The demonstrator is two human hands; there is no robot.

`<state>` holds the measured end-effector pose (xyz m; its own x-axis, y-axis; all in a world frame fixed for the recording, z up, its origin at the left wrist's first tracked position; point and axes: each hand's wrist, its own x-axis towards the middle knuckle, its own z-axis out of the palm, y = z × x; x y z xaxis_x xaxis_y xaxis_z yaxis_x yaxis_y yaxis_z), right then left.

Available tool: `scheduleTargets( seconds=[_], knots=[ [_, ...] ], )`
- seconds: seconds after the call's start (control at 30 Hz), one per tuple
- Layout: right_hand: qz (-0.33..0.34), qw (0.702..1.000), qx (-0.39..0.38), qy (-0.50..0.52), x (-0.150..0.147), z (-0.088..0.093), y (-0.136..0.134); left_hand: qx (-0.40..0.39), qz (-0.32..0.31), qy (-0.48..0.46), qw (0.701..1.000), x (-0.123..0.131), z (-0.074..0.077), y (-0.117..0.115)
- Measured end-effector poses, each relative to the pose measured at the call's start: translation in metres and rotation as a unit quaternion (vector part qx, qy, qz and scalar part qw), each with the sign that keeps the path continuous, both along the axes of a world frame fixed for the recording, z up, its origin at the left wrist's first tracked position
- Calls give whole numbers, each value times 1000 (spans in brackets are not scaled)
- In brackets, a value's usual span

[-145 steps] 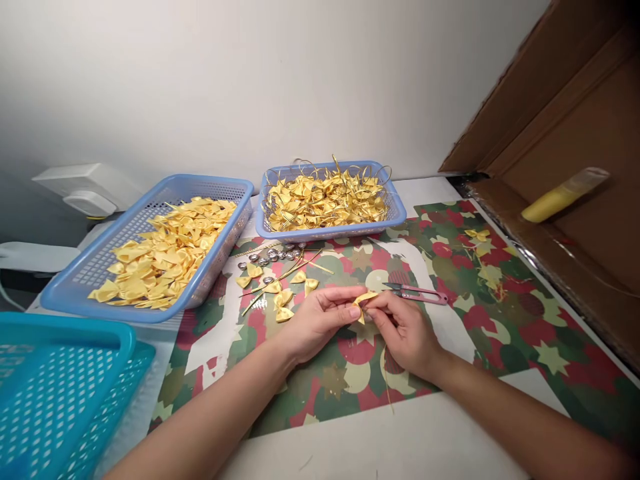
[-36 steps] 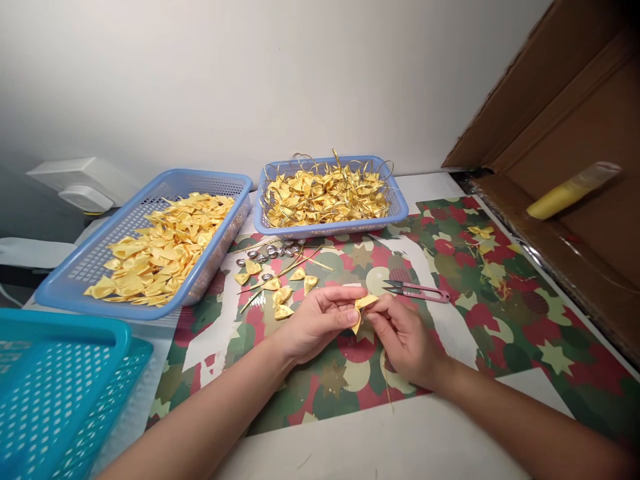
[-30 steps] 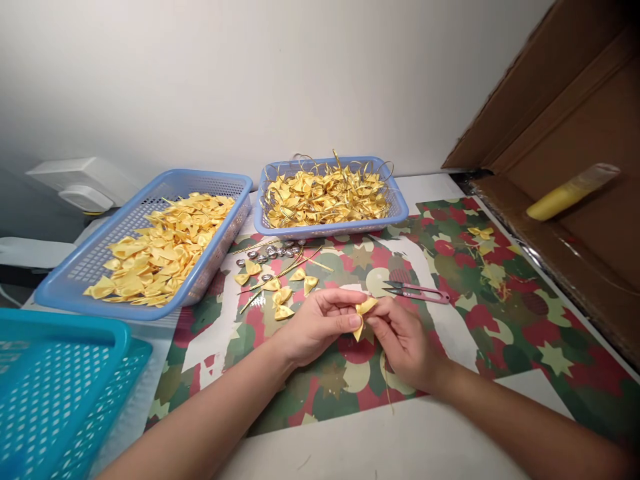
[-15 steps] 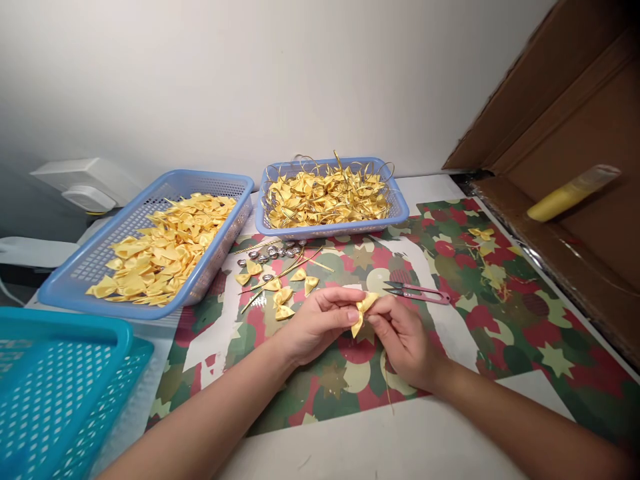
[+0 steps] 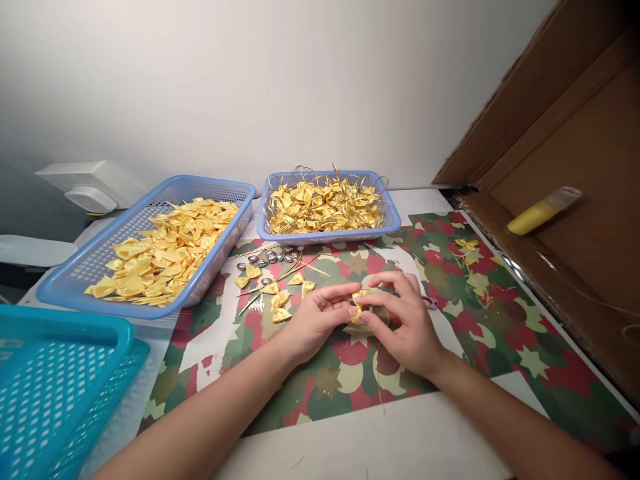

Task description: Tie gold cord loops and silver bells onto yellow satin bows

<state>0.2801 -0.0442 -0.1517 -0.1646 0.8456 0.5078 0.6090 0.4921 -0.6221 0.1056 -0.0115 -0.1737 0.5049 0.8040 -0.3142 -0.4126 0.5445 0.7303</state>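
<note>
Between my two hands is a small yellow ribbon bow [image 5: 357, 308], held above the patterned sheet [image 5: 320, 393]. My left hand [image 5: 320, 320] pinches its left side between thumb and fingers. From the right, my right hand [image 5: 403, 323] grips the bow with thumb and index finger, its other fingers curled above. A thin thread [image 5: 380, 383] hangs below my right hand. Several loose yellow bows [image 5: 280, 305] lie left of my hands, near gold cords [image 5: 285, 273] and small silvery bells or beads [image 5: 273, 257]. Pink thread snips [image 5: 430, 302] are mostly hidden behind my right hand.
A blue basket [image 5: 200, 287] of yellow bows stands at the left. Another blue basket [image 5: 327, 236] holds bows with gold cords at the back. A teal basket [image 5: 115, 327] is at near left. Cardboard [image 5: 590, 133] borders the right, with a yellow-filled tube [image 5: 543, 212]. Thread scraps [image 5: 477, 283] lie nearby.
My right hand has turned and its fingers have lifted and spread over the bow, now covering most of the snips. The view has shifted slightly.
</note>
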Motion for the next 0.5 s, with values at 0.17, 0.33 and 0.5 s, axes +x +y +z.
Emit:
scheduleTargets(
  seconds=[0.17,0.33,0.5],
  knots=[
    [45,993,-102,26,0,1,2,15,-9,16,1000,1,-1,-1],
    [62,981,-164,80,3,4,4,36,-37,25,998,3,2,-1],
    [75,977,-138,145,1,2,3,72,-53,40,995,3,4,-1]
  ],
)
